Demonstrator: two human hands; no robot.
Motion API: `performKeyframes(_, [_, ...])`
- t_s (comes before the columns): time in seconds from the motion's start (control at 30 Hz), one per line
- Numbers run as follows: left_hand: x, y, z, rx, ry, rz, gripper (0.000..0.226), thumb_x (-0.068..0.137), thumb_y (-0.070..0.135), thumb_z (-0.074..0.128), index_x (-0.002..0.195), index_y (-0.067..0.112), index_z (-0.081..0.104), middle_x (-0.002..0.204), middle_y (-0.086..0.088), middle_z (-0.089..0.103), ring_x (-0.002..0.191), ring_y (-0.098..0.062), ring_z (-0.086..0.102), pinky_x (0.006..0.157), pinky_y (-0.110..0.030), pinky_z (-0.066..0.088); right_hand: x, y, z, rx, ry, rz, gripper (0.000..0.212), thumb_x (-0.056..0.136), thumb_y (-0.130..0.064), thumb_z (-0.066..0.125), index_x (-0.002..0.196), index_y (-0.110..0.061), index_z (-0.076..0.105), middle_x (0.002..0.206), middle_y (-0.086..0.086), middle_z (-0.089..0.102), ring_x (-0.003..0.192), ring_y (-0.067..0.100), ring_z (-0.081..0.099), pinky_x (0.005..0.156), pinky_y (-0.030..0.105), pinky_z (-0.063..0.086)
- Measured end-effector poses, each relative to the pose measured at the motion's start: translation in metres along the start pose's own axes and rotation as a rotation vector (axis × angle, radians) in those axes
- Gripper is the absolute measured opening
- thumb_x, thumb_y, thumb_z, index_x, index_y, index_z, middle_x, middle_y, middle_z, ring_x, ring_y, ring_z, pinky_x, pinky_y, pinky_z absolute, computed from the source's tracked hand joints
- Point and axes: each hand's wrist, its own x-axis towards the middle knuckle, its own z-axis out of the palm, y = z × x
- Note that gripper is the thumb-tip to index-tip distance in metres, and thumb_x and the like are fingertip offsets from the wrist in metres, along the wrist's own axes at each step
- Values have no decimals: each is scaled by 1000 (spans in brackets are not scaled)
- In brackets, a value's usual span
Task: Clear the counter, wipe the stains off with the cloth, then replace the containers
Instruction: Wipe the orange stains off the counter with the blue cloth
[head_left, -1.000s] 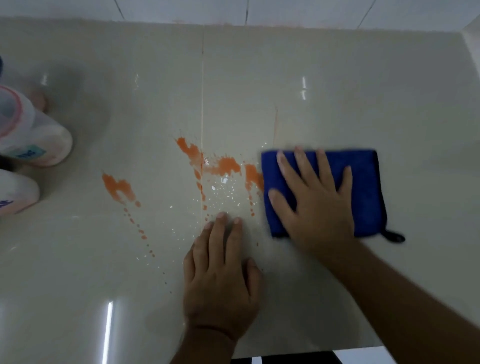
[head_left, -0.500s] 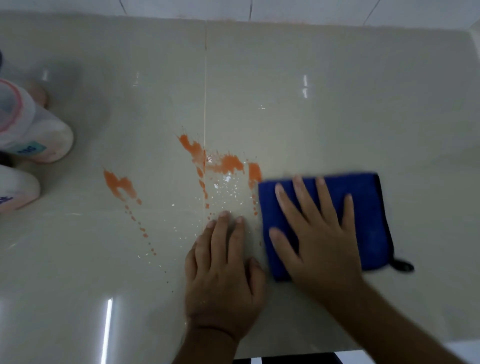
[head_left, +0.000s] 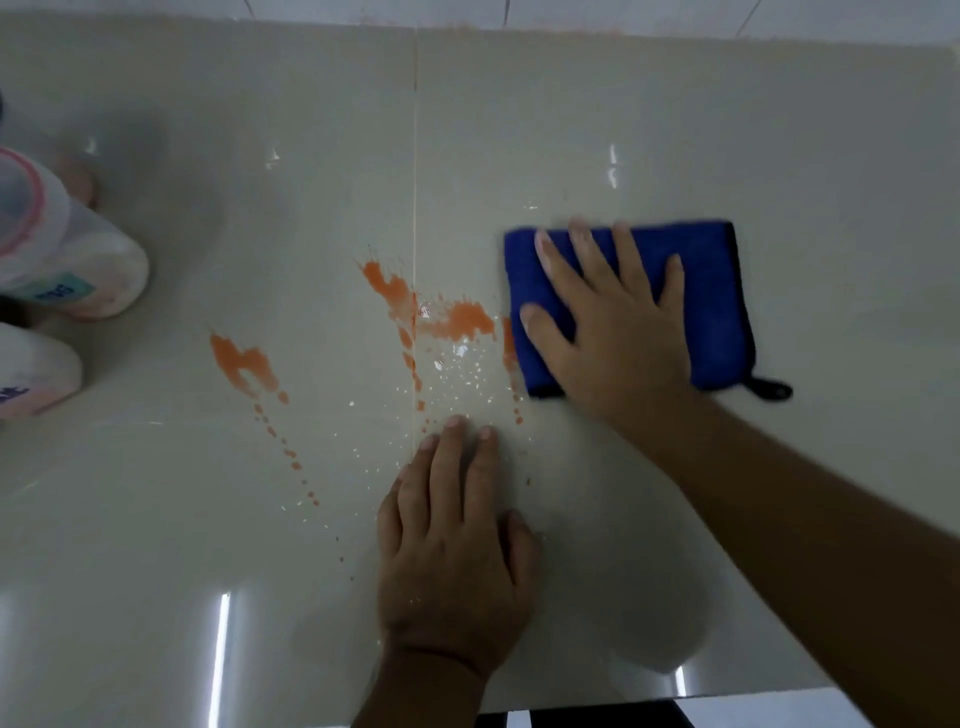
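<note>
A folded blue cloth (head_left: 711, 291) lies flat on the glossy beige counter (head_left: 675, 130), right of centre. My right hand (head_left: 613, 327) presses down on it with fingers spread; the cloth's left edge touches an orange stain. Orange stains (head_left: 462, 319) and a second smear (head_left: 241, 361) with a trail of drops mark the middle of the counter, along with small white droplets. My left hand (head_left: 457, 551) rests flat on the counter near the front, fingers together, holding nothing. Two white-and-pink containers (head_left: 72, 254) (head_left: 31, 371) lie at the left edge.
The counter's back edge meets a tiled wall (head_left: 571, 13) at the top. The front edge (head_left: 597, 704) runs just below my left wrist. A black hanging loop (head_left: 771, 388) sticks out of the cloth's lower right corner.
My right hand slid the cloth toward me half a second ago, then pushed it back away to beside the stains. My left hand stayed put.
</note>
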Motion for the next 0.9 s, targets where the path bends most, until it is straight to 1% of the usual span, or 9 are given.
performKeyframes(0.1, [-1,0,1,1,16,11,64,81,38,52,141,16,52,149,-8,47,136,-31,40,108,-43,29,38,-5,-1,-5,19,-10,67,97,-63,16,158,-40,4,170,-7,6,155,28,-1,119,67,3])
performKeyframes(0.2, [-2,-1,4,-1,14,11,63,81,38,53,141,16,52,148,-9,47,136,-31,42,107,-45,33,38,-6,1,-13,36,-23,66,98,-62,15,159,-38,4,170,-5,5,155,29,-1,119,67,4])
performKeyframes(0.37, [-1,-2,2,-6,5,0,62,82,38,53,139,15,54,147,-8,49,134,-30,44,107,-43,35,-15,-6,10,-44,22,-77,67,97,-62,11,159,-37,3,170,-5,6,156,27,0,119,66,6])
performKeyframes(0.53, [-6,-16,-15,-169,16,30,62,85,31,49,146,19,45,152,-2,43,141,-22,36,116,-41,30,-68,-18,17,-48,-10,-41,68,97,-62,14,160,-34,10,169,-3,10,155,28,4,119,67,6])
performKeyframes(0.57, [-7,-25,-22,-161,32,17,63,84,32,50,146,21,44,152,-3,42,142,-24,34,117,-40,25,-80,-22,18,-49,-20,-44,69,97,-61,14,160,-33,12,169,-2,11,155,29,5,118,68,7])
performKeyframes(0.63, [-6,-48,-36,-88,66,-103,65,83,37,53,146,28,41,154,-7,38,142,-30,31,116,-42,17,-108,-32,24,-52,-30,-59,69,97,-60,18,159,-32,17,169,0,15,155,31,8,116,70,9])
performKeyframes(0.73, [0,-79,-45,8,48,-319,66,85,54,49,148,39,35,157,-11,26,144,-36,21,114,-51,19,-144,-47,31,-20,-8,-32,68,95,-58,28,157,-30,30,166,11,23,153,35,18,114,73,11])
performKeyframes(0.8, [1,-87,-42,57,9,-323,67,86,60,44,149,40,33,156,-13,26,144,-36,20,114,-54,21,-153,-52,33,9,17,-3,66,94,-57,33,153,-30,37,160,14,31,149,36,25,113,74,14])
performKeyframes(0.9, [3,-88,-39,75,-4,-310,68,85,59,43,148,38,36,155,-15,30,143,-37,23,113,-55,22,-142,-53,29,21,14,-4,66,93,-58,34,152,-30,39,155,10,37,147,33,28,113,74,14])
